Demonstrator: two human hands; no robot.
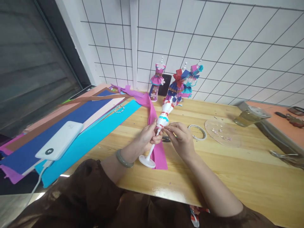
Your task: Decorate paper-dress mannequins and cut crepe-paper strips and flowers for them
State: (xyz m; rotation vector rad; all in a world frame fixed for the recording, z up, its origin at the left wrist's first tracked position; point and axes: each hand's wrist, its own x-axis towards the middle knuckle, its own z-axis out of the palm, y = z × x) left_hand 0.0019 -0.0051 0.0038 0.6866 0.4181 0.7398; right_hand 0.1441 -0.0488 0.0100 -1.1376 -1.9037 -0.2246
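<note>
Two bare hands of mine are at one small white mannequin (162, 121), over the pale wooden table (237, 177). Nearest me is its round white foot (147, 161), below my left hand; whether it touches the wood, I can't tell. Up the stem (151, 150) now: my left hand (149, 137), a bangle (121, 160) on its wrist, is closed round it just under the torso, and is the nearer of the two. My right hand (181, 139) comes in from the right, thumb and fingertips drawn narrow at the torso's lower edge; whether anything thin is pinched there, I can't tell. So the torso lies just beyond my left fingers, ahead and left of my right palm. The long axis tilts, running from the foot near me up and away, slightly rightward, with the neck end pointing at the dressed mannequins (178, 84). A magenta strip (161, 160) passes beneath, dark-handled scissors (166, 139) lie between my hands, and a tape roll (204, 135) sits right of them. Left, a power bank (60, 139) rests on coloured sheets (106, 131). Farther out, a phone (167, 84) leans near the tiled wall (213, 38).
</note>
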